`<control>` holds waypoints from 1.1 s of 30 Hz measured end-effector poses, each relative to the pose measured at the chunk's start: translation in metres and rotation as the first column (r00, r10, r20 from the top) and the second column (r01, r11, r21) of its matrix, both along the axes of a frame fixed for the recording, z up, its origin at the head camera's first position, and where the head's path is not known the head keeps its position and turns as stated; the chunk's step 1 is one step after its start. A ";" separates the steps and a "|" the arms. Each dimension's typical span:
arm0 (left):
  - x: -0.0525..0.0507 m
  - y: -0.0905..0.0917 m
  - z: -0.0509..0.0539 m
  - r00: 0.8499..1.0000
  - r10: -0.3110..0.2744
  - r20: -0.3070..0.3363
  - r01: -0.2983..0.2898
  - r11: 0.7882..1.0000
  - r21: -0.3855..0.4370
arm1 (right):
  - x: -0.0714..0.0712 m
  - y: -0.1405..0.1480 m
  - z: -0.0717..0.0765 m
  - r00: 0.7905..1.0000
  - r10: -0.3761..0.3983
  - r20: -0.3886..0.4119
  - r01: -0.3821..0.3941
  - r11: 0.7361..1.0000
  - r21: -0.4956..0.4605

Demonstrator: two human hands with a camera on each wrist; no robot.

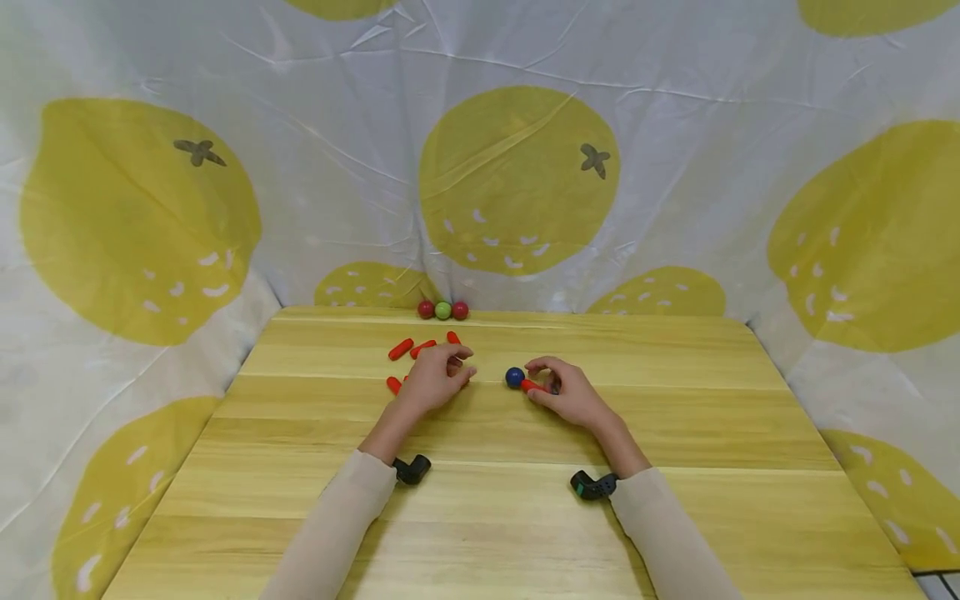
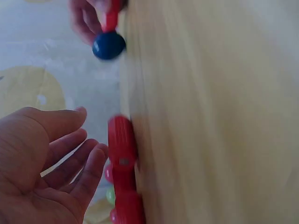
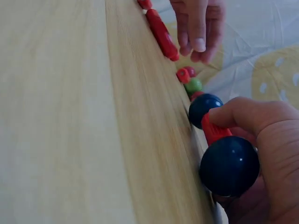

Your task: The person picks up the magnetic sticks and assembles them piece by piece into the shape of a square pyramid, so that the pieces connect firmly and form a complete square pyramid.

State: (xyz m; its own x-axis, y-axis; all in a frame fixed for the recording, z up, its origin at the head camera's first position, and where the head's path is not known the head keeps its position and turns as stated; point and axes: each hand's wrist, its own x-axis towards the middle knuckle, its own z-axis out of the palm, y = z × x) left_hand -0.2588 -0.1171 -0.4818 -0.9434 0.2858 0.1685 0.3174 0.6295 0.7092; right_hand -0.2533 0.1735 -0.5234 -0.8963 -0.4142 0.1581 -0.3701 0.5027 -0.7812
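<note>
My right hand (image 1: 573,398) pinches a red grooved rod (image 3: 215,133) between thumb and fingers. A dark blue ball (image 3: 230,166) is at the rod's near end, and another blue ball (image 3: 205,108) is at its far end. In the head view the left-hand blue ball (image 1: 514,377) shows fully, while the other is mostly behind the fingers. My left hand (image 1: 433,379) hovers with loosely bent fingers beside loose red rods (image 2: 122,140), and nothing shows in its grasp. It partly covers some of these rods in the head view.
Along the table's back edge stand a red ball (image 1: 426,310), a green ball (image 1: 443,311) and another red ball (image 1: 461,310). Several red rods lie left of centre, one (image 1: 401,349) near the back. A lemon-print cloth (image 1: 517,50) hangs behind the wooden table (image 1: 495,533).
</note>
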 end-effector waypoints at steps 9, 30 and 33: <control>-0.030 -0.016 0.013 0.994 0.108 -0.025 -0.110 0.981 -0.161 | 0.003 0.004 0.006 0.997 0.074 -0.005 -0.074 0.997 0.003; -0.045 0.005 0.006 0.991 0.131 -0.017 -0.129 0.935 -0.332 | 0.004 0.003 -0.004 0.984 -0.152 0.095 0.162 0.981 -0.110; -0.041 0.006 0.008 0.995 0.103 -0.007 -0.100 0.950 -0.296 | 0.004 0.004 -0.005 0.983 -0.156 0.101 0.168 0.978 -0.124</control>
